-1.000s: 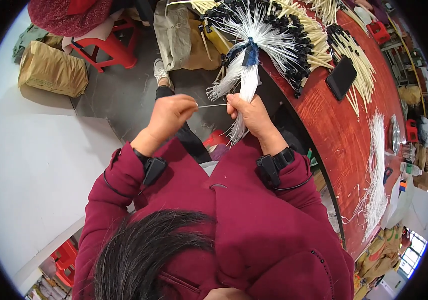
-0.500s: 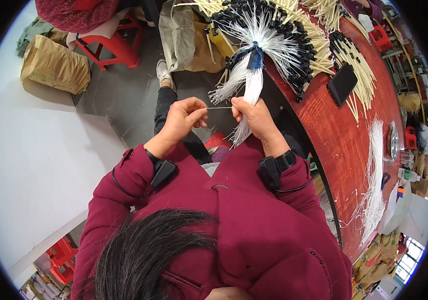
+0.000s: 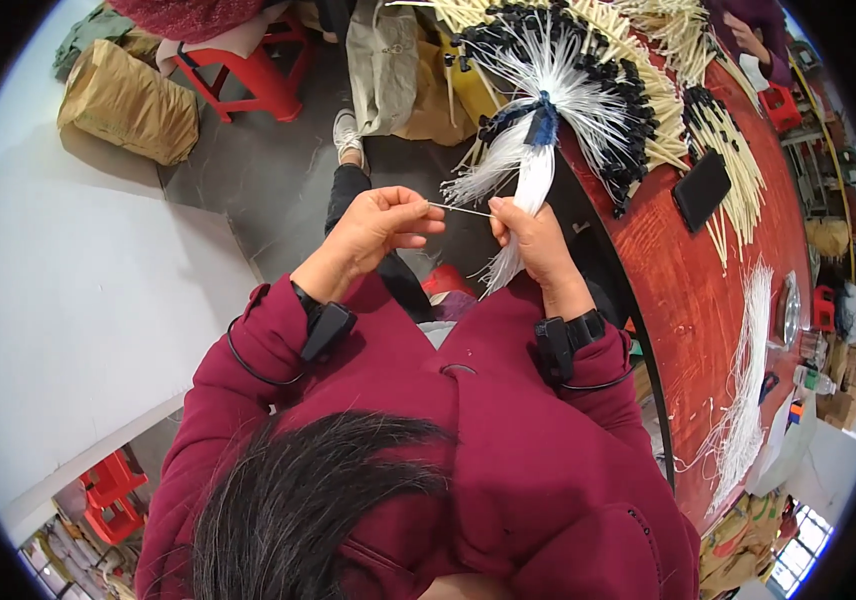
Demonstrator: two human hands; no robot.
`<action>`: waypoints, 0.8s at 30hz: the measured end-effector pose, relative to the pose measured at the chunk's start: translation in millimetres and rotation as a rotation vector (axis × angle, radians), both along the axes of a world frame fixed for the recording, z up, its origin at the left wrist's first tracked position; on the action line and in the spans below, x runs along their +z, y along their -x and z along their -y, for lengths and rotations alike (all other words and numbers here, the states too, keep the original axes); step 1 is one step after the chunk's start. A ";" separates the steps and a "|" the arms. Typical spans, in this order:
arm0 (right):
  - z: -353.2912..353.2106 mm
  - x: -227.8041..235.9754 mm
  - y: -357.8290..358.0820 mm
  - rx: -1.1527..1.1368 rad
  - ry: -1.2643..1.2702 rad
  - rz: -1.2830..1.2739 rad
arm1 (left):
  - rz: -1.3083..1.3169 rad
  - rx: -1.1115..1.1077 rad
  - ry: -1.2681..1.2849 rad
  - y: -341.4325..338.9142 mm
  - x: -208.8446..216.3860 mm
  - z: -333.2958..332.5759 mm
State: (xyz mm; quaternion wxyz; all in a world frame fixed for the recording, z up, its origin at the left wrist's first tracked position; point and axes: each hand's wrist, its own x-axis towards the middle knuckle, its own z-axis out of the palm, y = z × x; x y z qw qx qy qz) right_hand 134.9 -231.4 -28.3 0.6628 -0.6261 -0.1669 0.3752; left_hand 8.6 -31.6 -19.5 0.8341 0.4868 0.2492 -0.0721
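A thin white string [image 3: 466,209] runs taut between my hands. Its left end is pinched between the thumb and forefinger of my left hand [image 3: 380,228], whose other fingers are loosely bent. My right hand [image 3: 540,243] is closed around the lower part of a bundle of white strings [image 3: 536,178], with thumb and forefinger at the string's right end. A dark blue cloth tie [image 3: 544,122] binds this bundle higher up. Beyond the tie, the strings fan out toward black-tipped pale sticks [image 3: 666,120] at the table's edge.
The red table [image 3: 663,275] curves along my right, bearing a black phone [image 3: 702,191] and another heap of white strings [image 3: 746,390]. Left of me are a white panel [image 3: 98,310], a brown paper sack [image 3: 130,103] and a red stool [image 3: 263,80]. Another person's hand [image 3: 748,38] shows far right.
My left hand has turned and lifted slightly, its lower fingers opening out while the string stays stretched. My right hand keeps its hold on the bundle. The whole view has shifted a little.
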 end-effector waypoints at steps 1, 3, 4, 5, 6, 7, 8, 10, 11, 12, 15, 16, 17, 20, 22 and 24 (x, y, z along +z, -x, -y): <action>0.0 -0.3 -0.2 0.011 0.000 0.000 | 0.014 0.032 0.064 -0.2 3.0 -0.6; -0.4 0.7 0.8 0.010 0.029 0.027 | 0.030 0.075 0.127 0.4 3.3 -2.6; -0.6 1.3 0.9 0.009 0.044 0.042 | 0.025 0.078 0.083 0.3 1.2 -4.0; -0.7 1.9 1.1 0.019 0.045 0.044 | 0.019 0.082 0.039 0.2 -1.4 -5.2; -0.7 2.4 1.4 0.014 0.058 0.060 | 0.013 0.085 -0.006 0.3 -3.7 -6.3; -0.8 2.8 1.7 0.010 0.071 0.076 | 0.015 0.093 -0.005 0.6 -6.1 -7.3; -0.9 3.3 1.6 0.005 0.084 0.092 | 0.020 0.124 -0.005 0.9 -8.7 -8.2; -1.1 4.0 2.2 0.010 0.090 0.102 | 0.029 0.185 -0.004 2.0 -11.8 -9.1; -1.2 4.5 2.3 0.009 0.095 0.111 | 0.028 0.190 -0.005 2.4 -13.1 -9.4; -1.2 4.9 2.3 0.008 0.101 0.120 | 0.018 0.195 0.012 2.5 -14.5 -9.4; 1.4 5.7 0.0 0.035 0.104 0.133 | -0.001 0.206 0.045 3.2 -16.7 -10.5; 1.8 6.0 -0.7 0.047 0.106 0.140 | -0.007 0.207 0.061 4.0 -17.3 -11.5; 1.7 6.5 -1.0 0.049 0.106 0.140 | -0.014 0.208 0.076 4.9 -17.9 -12.4; 1.6 7.6 -1.7 0.064 0.082 0.102 | -0.050 0.209 0.094 6.2 -9.9 -13.3; 2.4 6.8 -1.8 0.065 0.079 0.096 | -0.107 0.207 0.095 6.3 1.5 -13.6; 2.8 6.0 -1.3 0.064 0.069 0.086 | -0.110 0.156 0.023 6.3 6.7 -12.3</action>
